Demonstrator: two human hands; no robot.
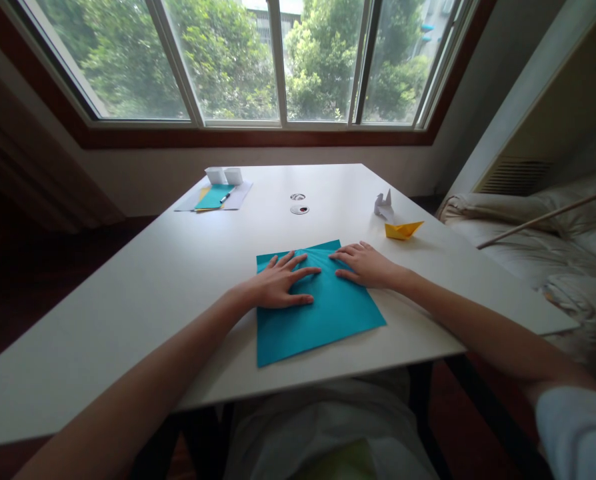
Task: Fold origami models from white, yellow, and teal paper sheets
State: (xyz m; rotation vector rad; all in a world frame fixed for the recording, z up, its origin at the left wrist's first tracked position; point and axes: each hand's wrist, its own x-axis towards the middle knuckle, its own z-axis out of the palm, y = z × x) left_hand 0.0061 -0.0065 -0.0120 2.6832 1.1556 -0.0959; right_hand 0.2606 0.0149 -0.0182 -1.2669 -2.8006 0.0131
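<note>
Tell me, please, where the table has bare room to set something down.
The white table is free between its left edge and the left forearm, and between blue sheet and round fittings. It is crowded where the left hand and right hand rest on the sheet, at the paper stack, and around the yellow boat and white figure.

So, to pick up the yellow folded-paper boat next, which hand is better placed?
Probably the right hand: it lies at the right edge of the four-sided turquoise paper sheet, nearer the yellow folded-paper boat. The left hand would have to reach across.
</note>
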